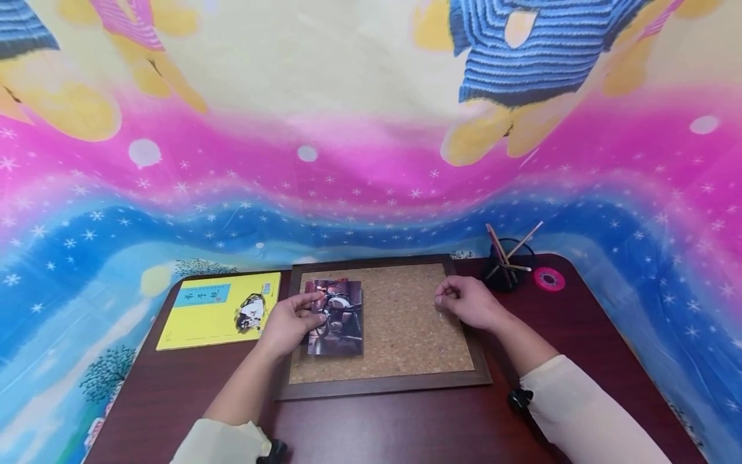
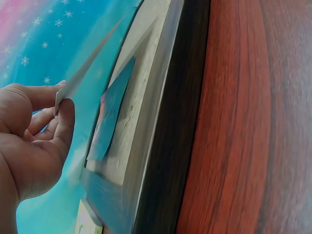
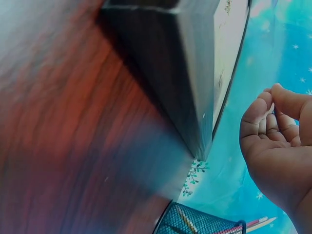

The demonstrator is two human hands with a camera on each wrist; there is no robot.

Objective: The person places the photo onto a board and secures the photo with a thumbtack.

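My left hand [image 1: 292, 322] pinches a photo of a motorcycle [image 1: 344, 322] by its left edge, between thumb and fingers. In the left wrist view this photo [image 2: 87, 70] is tilted and raised off the corkboard [image 1: 406, 335]. Behind it a second picture [image 2: 114, 114] is at the board, mostly hidden in the head view. Over the board's right side is my right hand [image 1: 468, 301], fingers curled and thumb against the index fingertip. In the right wrist view nothing shows between those fingertips [image 3: 265, 97]; a tiny thing there could be hidden.
Left of the board lies a yellow book [image 1: 223, 312]. Beyond the right hand stand a black mesh cup [image 1: 501, 274] of pencils and a pink round case [image 1: 549, 279]. The brown wooden table [image 1: 377, 425] meets a printed cloth [image 1: 359, 161] behind.
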